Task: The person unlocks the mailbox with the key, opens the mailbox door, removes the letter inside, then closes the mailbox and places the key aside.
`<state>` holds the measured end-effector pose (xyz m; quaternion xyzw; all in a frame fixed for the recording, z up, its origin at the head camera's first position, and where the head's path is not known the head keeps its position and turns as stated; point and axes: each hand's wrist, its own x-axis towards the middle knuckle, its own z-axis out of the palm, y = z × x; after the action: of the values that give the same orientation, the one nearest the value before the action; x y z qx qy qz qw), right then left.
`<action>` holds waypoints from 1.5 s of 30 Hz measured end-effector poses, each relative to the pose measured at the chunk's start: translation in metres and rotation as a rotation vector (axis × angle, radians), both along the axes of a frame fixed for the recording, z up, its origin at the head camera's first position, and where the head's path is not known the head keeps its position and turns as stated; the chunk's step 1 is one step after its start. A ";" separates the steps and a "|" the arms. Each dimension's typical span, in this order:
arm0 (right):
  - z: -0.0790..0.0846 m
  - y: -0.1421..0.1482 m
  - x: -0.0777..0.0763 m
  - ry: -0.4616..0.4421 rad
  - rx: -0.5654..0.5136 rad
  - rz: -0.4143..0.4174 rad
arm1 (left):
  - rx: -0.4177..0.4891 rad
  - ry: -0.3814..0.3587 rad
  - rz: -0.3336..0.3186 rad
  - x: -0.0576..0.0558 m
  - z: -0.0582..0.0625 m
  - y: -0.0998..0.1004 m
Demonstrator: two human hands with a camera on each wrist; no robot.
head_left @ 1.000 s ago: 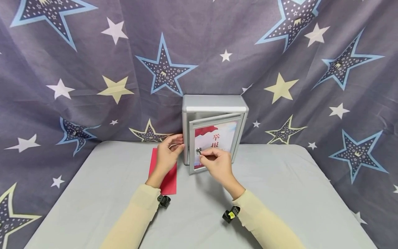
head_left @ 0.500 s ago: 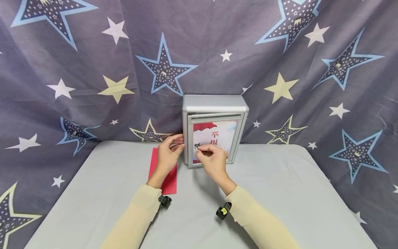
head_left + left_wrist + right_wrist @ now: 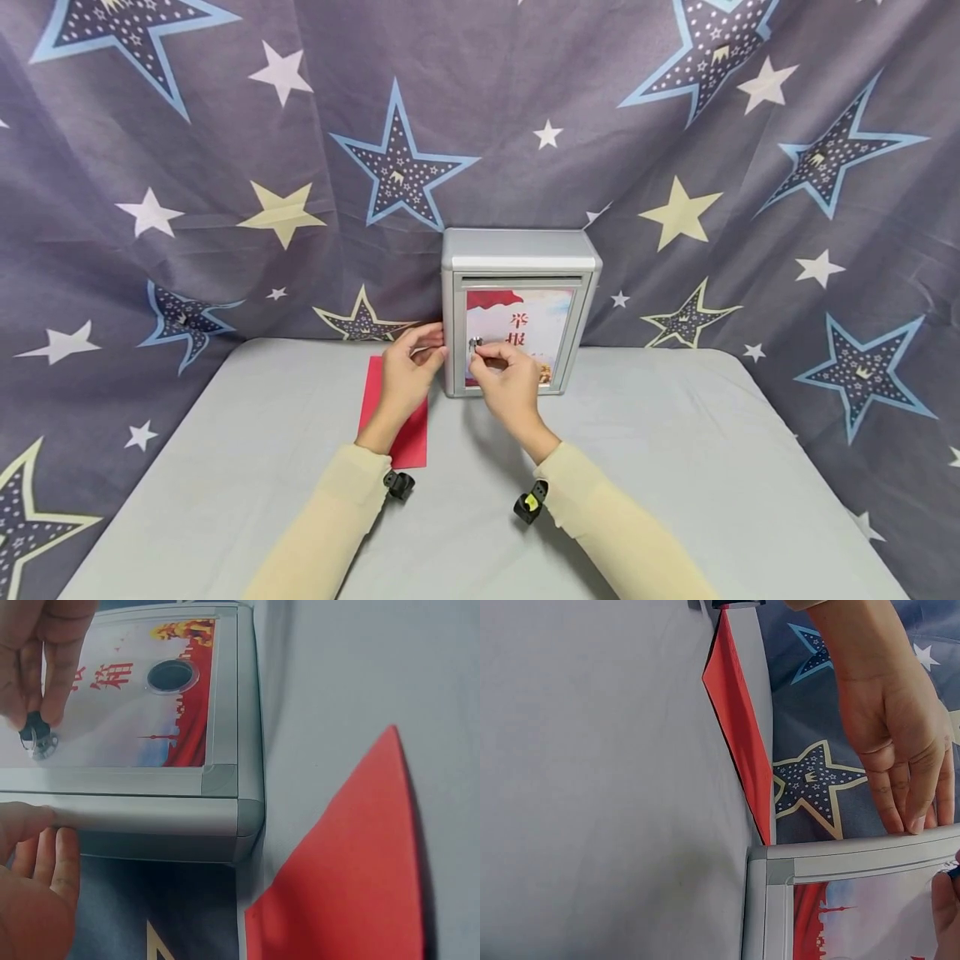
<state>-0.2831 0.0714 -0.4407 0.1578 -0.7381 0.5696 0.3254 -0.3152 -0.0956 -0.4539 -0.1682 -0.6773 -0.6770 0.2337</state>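
Note:
A silver metal box [image 3: 521, 248] stands upright at the back of the table, its front door [image 3: 551, 321] flush in the frame. The door carries a printed sheet with red characters. My right hand [image 3: 510, 387] pinches a dark-headed key [image 3: 35, 724] between thumb and finger; the key sits at the round lock [image 3: 45, 748] on the door's left part. My left hand [image 3: 405, 371] rests fingertips and thumb against the box's left side, fingers mostly straight, as the right wrist view shows. A red envelope-like paper [image 3: 408, 433] lies partly under the left forearm.
A pale grey cloth covers the table [image 3: 675, 467]. Behind the box hangs a dark curtain [image 3: 517, 167] printed with stars. Near the door's bottom is a round dark window [image 3: 172, 676]. A wrist camera [image 3: 400, 485] sits on the left sleeve.
The box door has swung from ajar to flush with the frame. My right hand, holding the key, moved left and inward with it. The left hand stayed at the box's side.

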 end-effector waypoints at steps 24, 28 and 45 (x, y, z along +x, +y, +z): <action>0.000 0.001 -0.005 0.344 0.424 -0.141 | 0.002 0.031 0.019 -0.001 -0.004 0.003; 0.002 0.004 -0.004 0.400 0.582 -0.148 | -0.010 0.037 0.023 0.008 0.006 0.006; 0.017 0.010 0.001 0.622 1.164 -0.273 | -0.009 0.075 0.020 0.022 0.019 0.008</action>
<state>-0.2819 0.0818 -0.4241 0.3695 -0.8100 -0.0389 0.4537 -0.2934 -0.0879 -0.4344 -0.1878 -0.6727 -0.6649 0.2649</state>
